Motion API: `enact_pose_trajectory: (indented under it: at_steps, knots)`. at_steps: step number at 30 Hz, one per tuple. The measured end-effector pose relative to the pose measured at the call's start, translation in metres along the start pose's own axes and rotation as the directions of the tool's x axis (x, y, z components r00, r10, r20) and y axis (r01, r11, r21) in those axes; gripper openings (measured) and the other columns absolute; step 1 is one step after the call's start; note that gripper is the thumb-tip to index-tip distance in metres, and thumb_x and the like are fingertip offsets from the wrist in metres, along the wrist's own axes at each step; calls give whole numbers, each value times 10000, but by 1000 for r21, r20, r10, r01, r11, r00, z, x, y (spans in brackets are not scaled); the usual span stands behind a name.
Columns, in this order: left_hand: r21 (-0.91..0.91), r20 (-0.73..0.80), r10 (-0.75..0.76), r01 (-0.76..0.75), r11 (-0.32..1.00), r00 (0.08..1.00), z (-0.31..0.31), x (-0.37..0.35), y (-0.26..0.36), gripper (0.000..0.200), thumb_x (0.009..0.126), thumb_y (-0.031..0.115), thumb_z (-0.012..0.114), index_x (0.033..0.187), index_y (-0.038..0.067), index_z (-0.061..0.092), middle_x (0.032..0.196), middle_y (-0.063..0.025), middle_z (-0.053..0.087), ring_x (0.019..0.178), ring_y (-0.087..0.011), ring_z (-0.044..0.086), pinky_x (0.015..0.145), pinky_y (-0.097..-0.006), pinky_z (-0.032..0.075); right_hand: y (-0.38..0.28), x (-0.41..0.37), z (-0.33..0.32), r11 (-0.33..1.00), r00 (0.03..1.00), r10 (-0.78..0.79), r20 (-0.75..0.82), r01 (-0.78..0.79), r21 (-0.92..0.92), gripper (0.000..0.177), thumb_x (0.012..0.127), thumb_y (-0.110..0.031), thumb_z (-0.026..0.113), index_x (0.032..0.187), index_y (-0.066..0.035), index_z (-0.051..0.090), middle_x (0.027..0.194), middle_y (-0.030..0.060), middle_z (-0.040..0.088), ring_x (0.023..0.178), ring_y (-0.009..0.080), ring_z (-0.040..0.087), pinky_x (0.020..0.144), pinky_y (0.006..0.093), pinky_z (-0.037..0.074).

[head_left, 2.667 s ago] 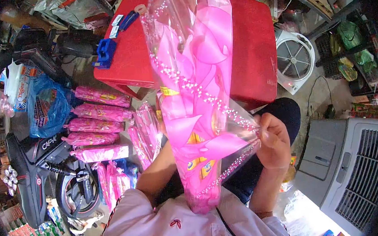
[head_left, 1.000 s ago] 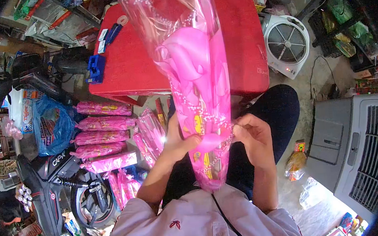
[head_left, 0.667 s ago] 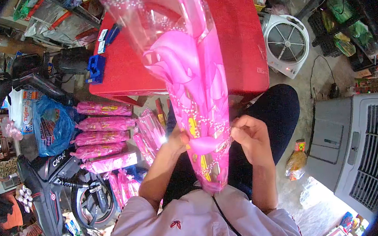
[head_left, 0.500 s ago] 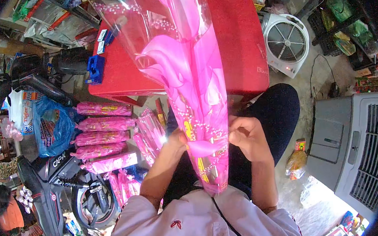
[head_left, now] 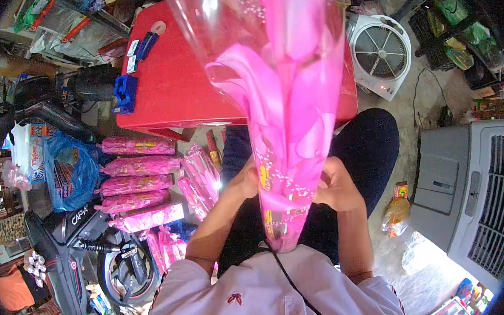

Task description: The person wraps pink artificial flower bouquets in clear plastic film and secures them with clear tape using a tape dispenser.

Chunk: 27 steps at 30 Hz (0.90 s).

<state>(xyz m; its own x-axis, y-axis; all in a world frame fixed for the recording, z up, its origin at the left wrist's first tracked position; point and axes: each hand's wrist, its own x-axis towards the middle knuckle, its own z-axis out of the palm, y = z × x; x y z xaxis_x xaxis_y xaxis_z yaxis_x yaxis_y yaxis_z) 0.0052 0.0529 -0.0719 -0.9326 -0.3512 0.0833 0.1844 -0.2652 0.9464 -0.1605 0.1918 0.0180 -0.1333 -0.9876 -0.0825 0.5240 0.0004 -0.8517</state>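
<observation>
A tall bouquet of pink fabric-like flowers in a clear plastic sleeve (head_left: 283, 107) stands upright before my chest, its narrow base close to my shirt. A pink ribbon (head_left: 283, 203) crosses its lower part. My left hand (head_left: 245, 181) closes on the sleeve's left edge. On the opposite edge, my right hand (head_left: 333, 185) pinches the wrap with bent fingers. White printed dots show on the sleeve between both hands. The bouquet hides part of the red table (head_left: 180, 92) behind it.
A blue tape dispenser (head_left: 126, 93) sits at the table's left corner. Several pink wrapped bundles (head_left: 139, 165) lie on the left, near a motorbike (head_left: 63, 264) and a blue plastic bag (head_left: 73, 167). On the right are a fan (head_left: 381, 53) and a grey air cooler (head_left: 465, 193).
The bouquet has tilted, its top swinging right and looming nearer the camera. Both hands have moved slightly right with it, still gripping its edges.
</observation>
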Motion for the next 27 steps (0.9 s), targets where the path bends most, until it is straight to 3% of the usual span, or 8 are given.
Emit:
enact_pose_trajectory:
  at_steps: [3, 6, 9, 11, 14, 18, 24, 27]
  knots:
    - [-32, -138, 69, -74, 997, 988, 23, 18, 38, 1178, 797, 891, 330, 1479, -68, 292, 1447, -152, 448, 1340, -242, 418, 1117, -416, 344, 6, 1, 2, 998, 999, -43, -26, 45, 49, 437, 794, -255, 845, 1080, 32, 682, 1092, 59, 693, 1010, 148, 636, 911, 317, 485]
    - [232, -322, 228, -157, 960, 919, 24, 28, 49, 1029, 894, 780, 377, 1468, -72, 315, 1419, -174, 471, 1322, -236, 439, 1087, -390, 363, 6, 0, 1, 997, 996, -67, -54, 69, 22, 313, 810, -211, 827, 964, 5, 662, 1092, 66, 648, 1023, 159, 600, 925, 314, 452]
    - [262, -514, 168, -33, 964, 841, 34, 31, 68, 671, 1004, 463, 487, 1399, -75, 423, 1313, -177, 543, 1198, -232, 549, 1000, -363, 436, -1, 6, 5, 987, 976, -137, -169, 121, -103, 206, 833, -131, 794, 834, -14, 624, 1095, 76, 583, 1052, 183, 550, 941, 320, 410]
    - [140, -410, 200, -155, 978, 890, 29, 24, 69, 573, 987, 320, 554, 1391, -71, 442, 1269, -155, 571, 1179, -221, 568, 961, -348, 468, -7, 10, 12, 977, 944, -148, -294, 93, -194, 160, 837, -80, 775, 836, -13, 629, 1079, 73, 583, 1051, 181, 551, 955, 318, 400]
    - [220, -363, 156, -79, 972, 919, 43, 23, 81, 650, 885, 87, 695, 1438, -72, 393, 1228, -132, 609, 1173, -208, 590, 970, -337, 486, -12, 14, 20, 937, 909, -200, -364, 69, -342, 98, 830, -34, 753, 846, 3, 663, 1086, 84, 587, 1021, 188, 573, 938, 324, 424]
    - [173, -375, 66, 0, 985, 925, 44, 27, 84, 732, 836, 42, 743, 1455, -74, 369, 1274, -163, 614, 1139, -193, 610, 972, -347, 492, -16, 18, 26, 826, 883, -299, -361, 50, -561, 98, 839, -68, 743, 872, 5, 687, 1074, 104, 593, 1009, 202, 590, 913, 322, 443]
    - [140, -362, 5, 49, 989, 932, 43, 35, 89, 703, 854, 20, 722, 1461, -58, 374, 1228, -136, 643, 1075, -152, 621, 933, -316, 505, -21, 20, 31, 785, 866, -342, -365, 50, -617, 98, 873, -97, 701, 907, -6, 693, 1064, 129, 598, 1015, 224, 602, 916, 313, 443]
    - [83, -358, -5, 37, 996, 934, 40, 37, 84, 630, 873, 11, 702, 1434, -48, 421, 1200, -114, 653, 1040, -131, 621, 897, -294, 511, -28, 16, 33, 744, 885, -335, -324, 37, -667, 84, 907, -64, 661, 919, 19, 668, 1105, 78, 601, 1043, 157, 560, 943, 287, 405]
